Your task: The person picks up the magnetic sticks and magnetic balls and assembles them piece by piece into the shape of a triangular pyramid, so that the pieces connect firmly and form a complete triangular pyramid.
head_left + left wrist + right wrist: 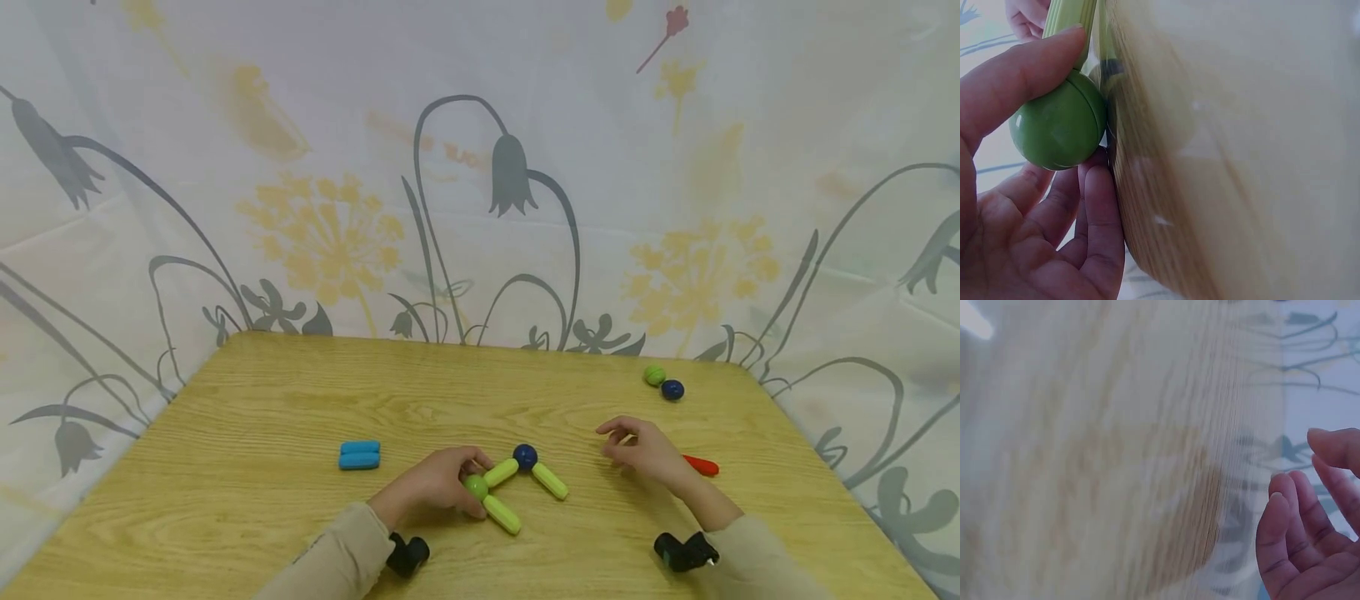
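Note:
My left hand (442,482) holds a green ball (476,486) between thumb and fingers at the table's front middle. In the left wrist view the thumb lies over the green ball (1060,122) and the yellow-green rod (1069,19) next to it. Two yellow-green rods meet that ball; one (501,473) runs up to a dark blue ball (525,456), the other (502,515) points toward the front. A third yellow-green rod (551,481) slants down from the blue ball. My right hand (637,448), fingers loosely bent and holding nothing, hovers over the table right of these pieces.
Two blue rods (360,455) lie side by side to the left. Partly behind the right wrist is a red rod (701,465). Another green ball (655,375) and dark blue ball (672,389) sit at the far right. A patterned curtain (480,167) borders the wooden table (285,392).

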Demonstrator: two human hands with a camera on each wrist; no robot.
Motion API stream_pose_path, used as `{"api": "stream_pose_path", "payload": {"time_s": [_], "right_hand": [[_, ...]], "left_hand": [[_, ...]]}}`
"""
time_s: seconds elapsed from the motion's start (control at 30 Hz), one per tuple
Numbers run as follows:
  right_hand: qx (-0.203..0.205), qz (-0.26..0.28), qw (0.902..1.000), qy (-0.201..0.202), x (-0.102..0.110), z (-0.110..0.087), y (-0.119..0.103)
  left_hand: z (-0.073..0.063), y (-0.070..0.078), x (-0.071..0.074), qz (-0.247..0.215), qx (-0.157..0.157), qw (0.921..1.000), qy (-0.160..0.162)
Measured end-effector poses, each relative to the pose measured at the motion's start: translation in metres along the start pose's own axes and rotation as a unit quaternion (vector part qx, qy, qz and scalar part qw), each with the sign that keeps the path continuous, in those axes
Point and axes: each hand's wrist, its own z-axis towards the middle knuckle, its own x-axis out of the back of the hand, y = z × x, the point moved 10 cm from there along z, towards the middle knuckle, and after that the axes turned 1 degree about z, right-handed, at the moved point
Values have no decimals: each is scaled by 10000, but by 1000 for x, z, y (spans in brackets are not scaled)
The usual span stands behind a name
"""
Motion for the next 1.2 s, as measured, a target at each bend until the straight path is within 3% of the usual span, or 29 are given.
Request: {"api": "stream_pose_path", "payload": {"time_s": [0.57,0.83,1.07,1.2], "right_hand": [[-292,-318,9918,1205,55,12,25],[-704,-302,9814,1763,85,17,40],[-1144,-259,9633,2413,111,14,54],[-1282,-259,9599,2480,121,14,63]], "left_hand": [[-1,0,0,-11,1,10000,23],[1,-1,0,-11,5,10000,14],[2,-3,0,-45,21,10000,13],[2,-3,0,-63,30,10000,23]]}}
